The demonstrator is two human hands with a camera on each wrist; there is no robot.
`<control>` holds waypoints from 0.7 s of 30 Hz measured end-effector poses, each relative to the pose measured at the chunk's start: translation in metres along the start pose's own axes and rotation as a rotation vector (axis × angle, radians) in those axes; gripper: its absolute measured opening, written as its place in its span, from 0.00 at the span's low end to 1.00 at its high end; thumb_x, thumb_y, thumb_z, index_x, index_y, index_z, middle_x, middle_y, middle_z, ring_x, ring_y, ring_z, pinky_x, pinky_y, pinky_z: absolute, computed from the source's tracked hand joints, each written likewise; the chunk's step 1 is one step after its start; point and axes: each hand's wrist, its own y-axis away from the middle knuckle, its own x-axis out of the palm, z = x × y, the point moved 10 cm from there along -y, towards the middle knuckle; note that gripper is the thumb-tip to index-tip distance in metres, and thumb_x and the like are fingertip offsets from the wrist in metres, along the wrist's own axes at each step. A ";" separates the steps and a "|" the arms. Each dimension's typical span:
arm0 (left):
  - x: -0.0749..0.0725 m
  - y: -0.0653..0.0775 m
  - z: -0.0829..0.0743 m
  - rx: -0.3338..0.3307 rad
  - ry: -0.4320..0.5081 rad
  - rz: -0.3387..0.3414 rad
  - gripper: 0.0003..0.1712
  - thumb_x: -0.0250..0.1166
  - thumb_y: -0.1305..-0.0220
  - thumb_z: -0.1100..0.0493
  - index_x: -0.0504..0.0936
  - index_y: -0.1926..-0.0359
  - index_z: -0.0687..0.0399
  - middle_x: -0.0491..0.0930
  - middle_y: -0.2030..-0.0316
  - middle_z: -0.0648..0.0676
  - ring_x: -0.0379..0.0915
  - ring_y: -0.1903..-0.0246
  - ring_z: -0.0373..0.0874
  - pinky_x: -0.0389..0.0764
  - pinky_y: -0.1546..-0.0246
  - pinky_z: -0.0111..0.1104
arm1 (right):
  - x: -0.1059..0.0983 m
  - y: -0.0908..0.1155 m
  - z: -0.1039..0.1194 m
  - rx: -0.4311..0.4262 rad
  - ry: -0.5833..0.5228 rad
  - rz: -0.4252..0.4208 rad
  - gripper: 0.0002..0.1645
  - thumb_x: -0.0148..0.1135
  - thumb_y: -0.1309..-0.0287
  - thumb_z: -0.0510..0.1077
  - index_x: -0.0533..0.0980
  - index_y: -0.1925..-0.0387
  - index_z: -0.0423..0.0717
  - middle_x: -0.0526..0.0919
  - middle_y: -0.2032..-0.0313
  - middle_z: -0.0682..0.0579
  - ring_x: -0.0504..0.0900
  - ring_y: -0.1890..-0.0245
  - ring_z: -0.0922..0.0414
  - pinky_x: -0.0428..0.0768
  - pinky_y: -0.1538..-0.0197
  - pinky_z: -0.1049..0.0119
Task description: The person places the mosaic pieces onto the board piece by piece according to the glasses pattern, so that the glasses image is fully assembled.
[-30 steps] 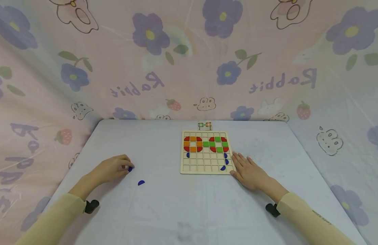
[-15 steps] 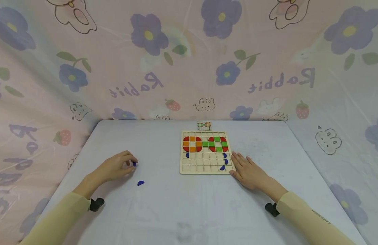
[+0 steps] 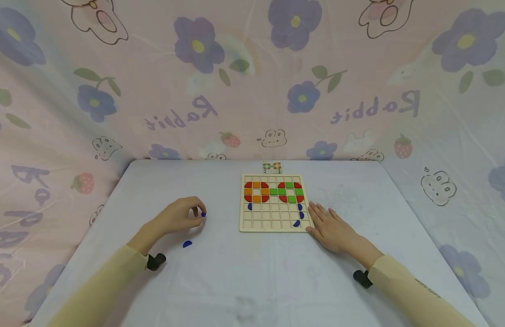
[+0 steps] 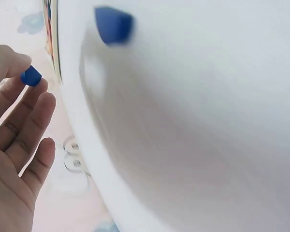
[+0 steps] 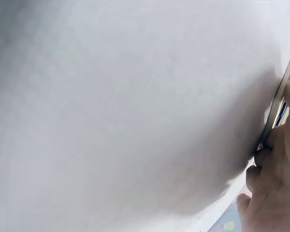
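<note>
My left hand pinches a small blue half-round piece between thumb and fingertips, above the table left of the board. Another blue half-round piece lies on the table just below that hand. The wooden grid board holds red, orange and green pieces in two ring shapes joined by a green square. Under the rings sit several blue half-round pieces, one on the left and the others down the right side. My right hand lies flat with straight fingers at the board's right edge.
A small picture card with a similar coloured pattern lies behind the board. The white table ends at a hanging cloth with flowers and rabbits, at the back and both sides.
My left hand has moved right and a little away from me, carrying the blue piece toward the board. My right hand stays at the board's edge.
</note>
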 end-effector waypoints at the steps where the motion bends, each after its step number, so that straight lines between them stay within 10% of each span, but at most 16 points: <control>1: 0.002 -0.004 -0.003 0.005 0.008 0.004 0.11 0.75 0.40 0.62 0.85 0.56 0.49 0.82 0.63 0.43 0.79 0.64 0.43 0.78 0.64 0.33 | 0.000 0.000 0.000 0.001 0.001 0.000 0.45 0.50 0.22 0.59 0.53 0.20 0.33 0.51 0.19 0.37 0.51 0.20 0.38 0.50 0.23 0.35; 21: 0.048 -0.069 -0.057 0.046 -0.021 0.077 0.09 0.75 0.35 0.55 0.86 0.56 0.47 0.83 0.58 0.44 0.78 0.61 0.41 0.79 0.61 0.31 | 0.000 0.000 0.001 0.004 0.003 0.009 0.45 0.49 0.21 0.59 0.52 0.20 0.32 0.51 0.20 0.36 0.50 0.20 0.37 0.50 0.23 0.36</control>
